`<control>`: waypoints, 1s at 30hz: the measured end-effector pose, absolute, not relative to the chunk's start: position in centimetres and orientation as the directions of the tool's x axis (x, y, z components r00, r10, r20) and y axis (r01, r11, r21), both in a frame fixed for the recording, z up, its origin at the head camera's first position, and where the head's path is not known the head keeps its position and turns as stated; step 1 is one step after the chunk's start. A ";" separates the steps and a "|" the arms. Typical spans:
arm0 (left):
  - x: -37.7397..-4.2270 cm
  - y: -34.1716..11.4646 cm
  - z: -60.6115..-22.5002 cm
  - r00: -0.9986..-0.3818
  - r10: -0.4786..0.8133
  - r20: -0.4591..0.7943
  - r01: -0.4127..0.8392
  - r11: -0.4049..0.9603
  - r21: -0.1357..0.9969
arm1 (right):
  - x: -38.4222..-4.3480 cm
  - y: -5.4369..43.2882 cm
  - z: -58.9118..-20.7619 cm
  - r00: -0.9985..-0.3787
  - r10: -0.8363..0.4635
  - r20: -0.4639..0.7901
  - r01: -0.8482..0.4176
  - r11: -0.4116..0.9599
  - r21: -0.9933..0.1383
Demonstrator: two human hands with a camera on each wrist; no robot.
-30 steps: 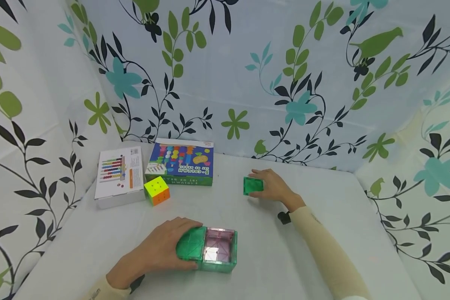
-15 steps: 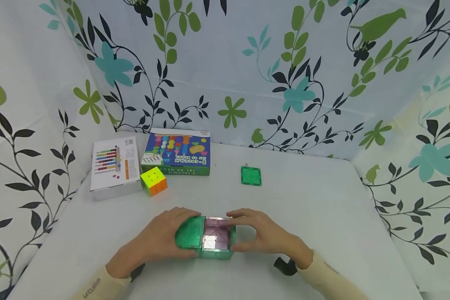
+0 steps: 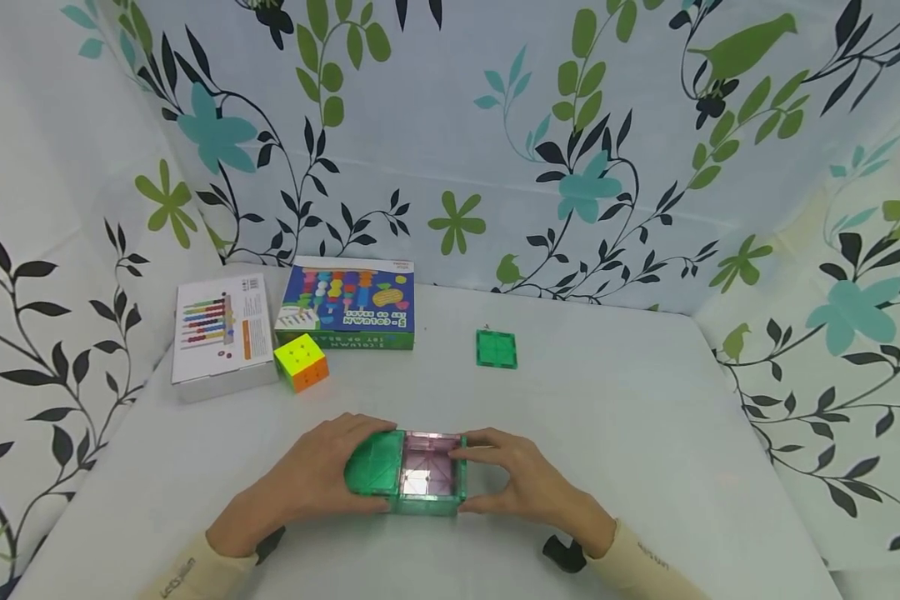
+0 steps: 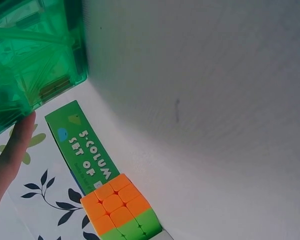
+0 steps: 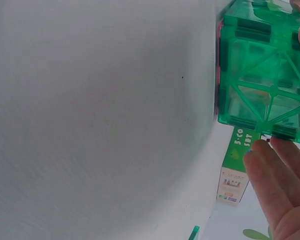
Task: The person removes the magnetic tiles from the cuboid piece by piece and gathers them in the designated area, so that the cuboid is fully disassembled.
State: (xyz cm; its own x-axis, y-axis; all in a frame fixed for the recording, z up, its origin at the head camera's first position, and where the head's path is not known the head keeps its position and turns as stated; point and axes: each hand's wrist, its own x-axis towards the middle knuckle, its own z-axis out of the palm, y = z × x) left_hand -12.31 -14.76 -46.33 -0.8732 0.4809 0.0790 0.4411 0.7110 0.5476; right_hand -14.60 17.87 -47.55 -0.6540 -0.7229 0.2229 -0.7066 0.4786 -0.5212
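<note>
A box built of see-through magnetic tiles [image 3: 427, 505] stands on the table in front, with green sides, a green-topped left half and an uncovered right half showing a pink inside. My left hand [image 3: 311, 467] grips its left end, thumb on the near side and fingers on the far side. At the right end, my right hand [image 3: 528, 483] holds the box between thumb and fingers. In the right wrist view, fingertips [image 5: 262, 150] lie along the edge of the green end tile [image 5: 270, 90]. A separate green square tile [image 3: 497, 349] lies flat farther back.
A yellow and orange puzzle cube [image 3: 301, 362] sits at the back left, before a blue and green bead-set box [image 3: 345, 304]. Left of these is a white box [image 3: 225, 333] with an abacus picture. A leaf-patterned curtain [image 3: 457, 167] hangs behind the white table.
My right hand has let go of the green tile at the back and come forward to the box's right end. My left hand has kept its grip on the left end.
</note>
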 end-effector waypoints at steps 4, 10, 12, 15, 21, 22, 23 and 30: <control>-12.3 -14.7 -46.5 -0.871 0.484 0.085 0.449 0.713 0.539 | -14.5 18.0 -47.7 -0.650 -0.722 0.239 -0.718 0.479 -0.505; -12.2 -14.5 -46.4 -0.876 0.475 0.079 0.437 0.716 0.544 | -14.4 18.9 -48.0 -0.639 -0.706 0.305 -0.739 0.455 -0.496; -12.3 -14.6 -46.4 -0.879 0.472 0.067 0.429 0.721 0.544 | -14.5 19.4 -48.1 -0.642 -0.693 0.330 -0.740 0.445 -0.505; -12.3 -14.7 -46.4 -0.882 0.468 0.054 0.420 0.728 0.542 | -14.8 20.2 -48.2 -0.651 -0.665 0.366 -0.737 0.436 -0.517; -12.3 -14.7 -46.3 -0.884 0.465 0.045 0.412 0.732 0.542 | -16.1 22.8 -47.4 -0.712 -0.598 0.369 -0.675 0.438 -0.594; -12.3 -14.7 -46.3 -0.885 0.463 0.044 0.410 0.732 0.544 | -16.4 23.2 -47.3 -0.723 -0.587 0.364 -0.663 0.441 -0.605; -12.3 -14.7 -46.3 -0.887 0.461 0.042 0.407 0.733 0.545 | -16.7 23.6 -47.2 -0.733 -0.576 0.361 -0.653 0.451 -0.608; -12.2 -14.6 -46.3 -0.887 0.459 0.051 0.411 0.735 0.539 | -19.3 26.2 -46.4 -0.834 -0.468 0.293 -0.543 0.595 -0.593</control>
